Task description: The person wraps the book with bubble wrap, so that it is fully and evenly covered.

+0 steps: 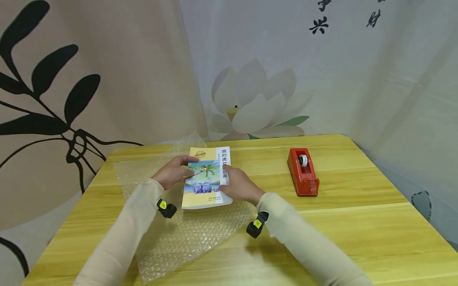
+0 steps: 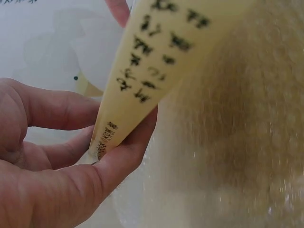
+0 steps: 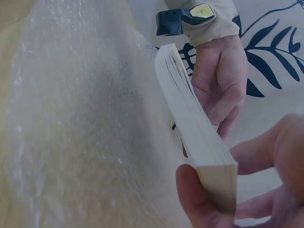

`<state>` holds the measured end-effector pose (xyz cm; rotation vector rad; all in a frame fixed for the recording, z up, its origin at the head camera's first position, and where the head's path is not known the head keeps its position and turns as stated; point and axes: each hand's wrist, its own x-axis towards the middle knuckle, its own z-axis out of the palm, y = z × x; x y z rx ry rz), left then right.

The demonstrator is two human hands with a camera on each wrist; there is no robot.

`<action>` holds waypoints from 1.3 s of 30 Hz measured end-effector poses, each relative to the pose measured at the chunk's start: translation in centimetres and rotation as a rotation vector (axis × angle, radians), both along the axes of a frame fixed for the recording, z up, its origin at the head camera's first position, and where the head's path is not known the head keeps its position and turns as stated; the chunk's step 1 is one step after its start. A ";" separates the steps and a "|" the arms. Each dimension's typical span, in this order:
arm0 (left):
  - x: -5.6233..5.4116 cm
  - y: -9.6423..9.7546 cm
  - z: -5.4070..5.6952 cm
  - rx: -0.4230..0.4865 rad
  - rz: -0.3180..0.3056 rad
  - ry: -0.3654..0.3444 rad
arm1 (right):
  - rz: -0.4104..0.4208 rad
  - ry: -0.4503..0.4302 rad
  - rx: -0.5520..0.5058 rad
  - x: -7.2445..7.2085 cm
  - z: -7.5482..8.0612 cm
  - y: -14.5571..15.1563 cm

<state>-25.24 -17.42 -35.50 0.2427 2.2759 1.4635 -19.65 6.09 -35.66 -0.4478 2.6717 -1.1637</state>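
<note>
A paperback book (image 1: 201,172) with a yellow cover and a palm tree picture is held between both hands, tilted over the bubble wrap. My left hand (image 1: 174,171) grips its left side, and the left wrist view shows the thumb and fingers pinching the book's yellow edge (image 2: 137,71). On the opposite side, my right hand (image 1: 241,184) holds the book's right edge with thumb and fingers. In the right wrist view the white page block (image 3: 190,109) faces the camera. Under the book a clear sheet of bubble wrap (image 1: 200,234) lies spread out.
A red tape dispenser (image 1: 303,174) with a small roll of tape stands right of the hands on the wooden table (image 1: 350,222). Behind the table's far edge hangs a curtain (image 1: 154,71) printed with leaves and a lotus. The bubble wrap reaches towards the near edge.
</note>
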 end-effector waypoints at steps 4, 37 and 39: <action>0.1 -0.7 -0.2 -0.002 0.014 -0.001 | 0.018 -0.001 0.027 -0.2 -0.1 -0.9; 0.4 -6.3 -1.3 -0.137 0.109 0.058 | 0.014 -0.019 -0.097 0.1 -2.5 -6.7; 0.4 -6.4 -1.4 -0.158 0.109 0.064 | 0.015 -0.015 -0.082 0.1 -2.8 -6.9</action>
